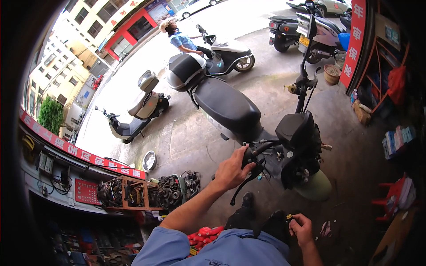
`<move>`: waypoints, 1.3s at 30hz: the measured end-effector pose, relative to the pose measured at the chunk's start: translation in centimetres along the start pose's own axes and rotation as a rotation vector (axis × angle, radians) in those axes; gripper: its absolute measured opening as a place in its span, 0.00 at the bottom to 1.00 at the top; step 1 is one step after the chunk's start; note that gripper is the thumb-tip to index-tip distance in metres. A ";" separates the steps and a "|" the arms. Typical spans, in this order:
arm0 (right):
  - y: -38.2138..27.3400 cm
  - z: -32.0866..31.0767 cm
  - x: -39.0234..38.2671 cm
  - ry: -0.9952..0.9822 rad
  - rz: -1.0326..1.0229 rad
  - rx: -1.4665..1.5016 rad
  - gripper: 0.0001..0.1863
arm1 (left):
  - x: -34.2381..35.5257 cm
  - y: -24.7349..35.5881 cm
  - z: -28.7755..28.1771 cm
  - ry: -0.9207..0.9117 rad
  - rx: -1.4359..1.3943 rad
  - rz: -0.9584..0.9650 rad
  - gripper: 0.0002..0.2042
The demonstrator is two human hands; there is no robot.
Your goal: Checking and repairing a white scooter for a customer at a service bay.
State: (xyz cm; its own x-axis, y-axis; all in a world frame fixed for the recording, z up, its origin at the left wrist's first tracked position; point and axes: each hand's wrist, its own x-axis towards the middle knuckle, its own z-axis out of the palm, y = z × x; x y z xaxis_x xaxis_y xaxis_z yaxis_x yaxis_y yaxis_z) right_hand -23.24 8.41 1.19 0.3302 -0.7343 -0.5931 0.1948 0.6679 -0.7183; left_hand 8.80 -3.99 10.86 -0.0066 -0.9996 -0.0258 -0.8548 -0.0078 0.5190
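My left hand [235, 166] grips the handlebar end [249, 156] of a dark scooter, whose long black seat [226, 104] and rear box [186, 71] stretch away from me. A thin cable and loose fittings show by its fingertips, and a black lever hangs below. The scooter's front cowl [293, 128] is dark, with exposed parts beneath it and a pale green mudguard [313, 186]. My right hand [301, 230] is closed on a small yellow-and-black object [289, 217], too small to identify, down at the right beside my leg.
A person [177, 42] in a helmet sits on a white scooter outside. Other scooters [146, 106] are parked around. At left stand a wooden crate of metal parts [137, 193] and a metal basin [149, 159]; at right a red stool [390, 197], stacked boxes [395, 142] and a shelf [381, 88].
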 end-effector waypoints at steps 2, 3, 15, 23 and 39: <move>-0.6 0.0 -0.1 -0.045 0.040 0.052 0.12 | 0.0 -0.2 0.1 0.001 -0.005 -0.002 0.29; -1.0 0.2 -0.2 -0.091 0.078 0.103 0.12 | 0.0 -0.3 0.1 0.000 -0.011 0.009 0.29; -2.0 1.7 -0.3 0.351 -0.776 -0.839 0.09 | 0.2 -0.2 0.1 0.022 0.003 0.030 0.30; -2.8 1.0 -0.5 0.141 -0.424 -0.509 0.12 | 0.3 -0.1 0.0 0.010 0.013 0.011 0.29; -0.9 0.6 0.1 0.204 -0.360 -0.348 0.13 | 0.0 0.3 -0.2 0.015 0.041 0.006 0.30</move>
State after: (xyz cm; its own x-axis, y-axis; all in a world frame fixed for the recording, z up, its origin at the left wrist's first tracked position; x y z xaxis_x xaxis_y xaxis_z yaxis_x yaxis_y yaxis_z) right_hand -22.79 7.84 2.03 0.1062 -0.9412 -0.3208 -0.0664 0.3152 -0.9467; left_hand 8.63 -4.02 11.22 -0.0042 -0.9999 -0.0098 -0.8755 -0.0010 0.4833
